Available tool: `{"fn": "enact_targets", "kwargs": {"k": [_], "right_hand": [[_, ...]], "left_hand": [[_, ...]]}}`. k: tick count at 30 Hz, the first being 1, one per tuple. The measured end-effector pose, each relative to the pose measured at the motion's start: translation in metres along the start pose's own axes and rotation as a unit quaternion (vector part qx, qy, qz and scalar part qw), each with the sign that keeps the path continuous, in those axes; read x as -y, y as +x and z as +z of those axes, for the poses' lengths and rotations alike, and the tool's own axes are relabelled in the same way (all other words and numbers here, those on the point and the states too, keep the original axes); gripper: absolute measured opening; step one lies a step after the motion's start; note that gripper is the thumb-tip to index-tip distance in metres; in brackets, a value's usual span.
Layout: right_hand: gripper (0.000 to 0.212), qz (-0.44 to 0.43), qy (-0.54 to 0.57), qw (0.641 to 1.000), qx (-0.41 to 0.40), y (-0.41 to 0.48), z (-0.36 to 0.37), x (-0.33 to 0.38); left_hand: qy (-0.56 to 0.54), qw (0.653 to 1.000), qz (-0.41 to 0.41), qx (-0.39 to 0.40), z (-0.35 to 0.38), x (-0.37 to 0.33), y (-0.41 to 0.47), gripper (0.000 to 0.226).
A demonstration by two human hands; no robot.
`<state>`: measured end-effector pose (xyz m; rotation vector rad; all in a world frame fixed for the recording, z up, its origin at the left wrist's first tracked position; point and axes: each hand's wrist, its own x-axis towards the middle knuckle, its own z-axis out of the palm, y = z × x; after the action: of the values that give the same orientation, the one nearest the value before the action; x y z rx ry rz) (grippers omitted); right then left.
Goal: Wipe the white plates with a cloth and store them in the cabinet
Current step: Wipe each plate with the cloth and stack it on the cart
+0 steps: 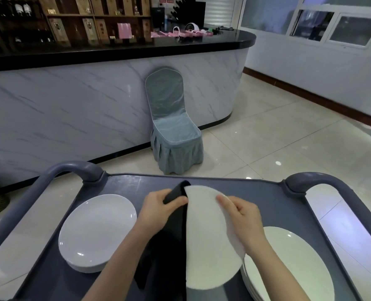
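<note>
We are wiping a white plate (206,235) that we are holding up over the cart (267,192).
Our left hand (158,208) is pinching the dark cloth (171,240) against the plate's left edge, while our right hand (243,216) is curling its fingers over the opposite rim. The plate is sitting between both sets of fingers, its long axis running toward us. The cloth is possibly wrapping behind it; we cannot be sure.
</note>
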<state>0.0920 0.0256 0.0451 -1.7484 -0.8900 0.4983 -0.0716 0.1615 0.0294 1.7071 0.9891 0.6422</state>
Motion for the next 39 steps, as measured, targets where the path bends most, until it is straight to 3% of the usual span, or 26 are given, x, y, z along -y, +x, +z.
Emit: {"fn": "enact_targets", "kwargs": {"k": [4, 6, 8, 10, 13, 16, 18, 20, 22, 25, 28, 30, 33, 36, 39], "right_hand": [[0.055, 0.142, 0.23, 0.942, -0.202, -0.015, 0.027, -0.008], [0.052, 0.177, 0.216, 0.939, -0.202, -0.018, 0.037, -0.012], [0.048, 0.169, 0.188, 0.958, -0.137, -0.015, 0.032, -0.014], [0.043, 0.114, 0.163, 0.979, -0.051, -0.006, 0.016, -0.013], [0.016, 0.039, 0.067, 0.995, 0.068, 0.01, -0.006, 0.001], [0.034, 0.011, -0.078, 0.983, 0.167, 0.022, -0.007, 0.014], [0.039, -0.01, -0.109, 0.972, 0.206, 0.023, -0.002, 0.02], [0.043, -0.043, -0.117, 0.975, 0.186, 0.021, 0.001, 0.019], [0.045, -0.045, -0.084, 0.986, 0.137, 0.019, 0.0, 0.016], [0.04, 0.048, 0.048, 0.997, 0.021, 0.012, 0.004, 0.005], [0.034, 0.133, 0.123, 0.983, -0.035, 0.004, 0.01, -0.003], [0.032, 0.131, 0.098, 0.986, -0.02, 0.0, 0.01, -0.008], [0.033, 0.087, 0.032, 0.994, 0.053, 0.0, 0.004, -0.008], [0.042, 0.03, -0.04, 0.989, 0.141, 0.001, 0.008, -0.004], [0.048, 0.006, -0.046, 0.991, 0.128, 0.004, 0.006, 0.001]], "left_hand": [[-0.199, 0.95, -0.15, -0.188, 0.023, 0.01, -0.02, 0.028], [-0.234, 0.922, -0.197, -0.237, 0.034, 0.016, -0.028, 0.032], [-0.243, 0.916, -0.206, -0.244, 0.031, 0.022, -0.028, 0.034], [-0.217, 0.928, -0.188, -0.236, 0.02, 0.028, -0.023, 0.036], [-0.136, 0.969, -0.094, -0.182, 0.001, 0.027, -0.016, 0.037], [-0.039, 0.997, 0.017, -0.064, -0.007, 0.015, -0.005, 0.027], [0.003, 0.999, 0.043, 0.007, -0.007, 0.007, 0.001, 0.028], [0.012, 0.999, 0.047, 0.026, -0.007, 0.004, 0.003, 0.023], [-0.011, 0.999, 0.05, -0.007, -0.008, 0.005, 0.0, 0.016], [-0.108, 0.987, -0.007, -0.116, -0.002, 0.014, -0.006, 0.022], [-0.194, 0.965, -0.099, -0.144, 0.005, 0.023, -0.012, 0.026], [-0.151, 0.978, -0.087, -0.115, 0.002, 0.027, -0.01, 0.029], [-0.051, 0.999, 0.0, -0.018, -0.006, 0.022, 0.0, 0.026], [0.018, 0.995, 0.034, 0.093, -0.006, 0.016, 0.006, 0.042], [0.009, 0.996, 0.03, 0.081, -0.003, 0.015, 0.003, 0.035]]}}
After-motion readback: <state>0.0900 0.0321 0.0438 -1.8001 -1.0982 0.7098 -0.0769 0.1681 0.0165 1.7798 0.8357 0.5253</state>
